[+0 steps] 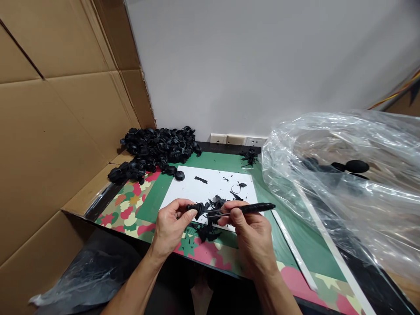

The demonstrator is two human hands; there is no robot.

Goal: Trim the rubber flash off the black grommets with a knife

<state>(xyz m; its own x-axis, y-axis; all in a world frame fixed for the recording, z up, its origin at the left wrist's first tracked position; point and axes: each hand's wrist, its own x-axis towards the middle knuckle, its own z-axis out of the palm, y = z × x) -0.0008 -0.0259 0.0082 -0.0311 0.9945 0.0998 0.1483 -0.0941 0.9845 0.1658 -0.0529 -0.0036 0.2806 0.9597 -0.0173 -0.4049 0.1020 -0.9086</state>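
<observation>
Between the thumb and fingers of my left hand point(171, 225) is a small ribbed black rubber part point(197, 211). My right hand point(251, 232) is closed around a black-wrapped handle of a thin-bladed trimming tool point(252, 208). The slim metal tip points left and reaches close to the rubber part; whether it touches cannot be made out. Beneath both hands, black rubber scraps point(208, 232) lie on a white sheet point(188, 183) and spill over its near edge.
A heap of black ribbed rubber parts point(157, 146) sits back left beside a cardboard wall point(65, 113). At right, a clear plastic bag point(328, 135) holds black round pieces point(357, 166). A white strip point(293, 251) lies on the green mat point(216, 160). More scraps point(249, 156) lie near wall sockets point(236, 140).
</observation>
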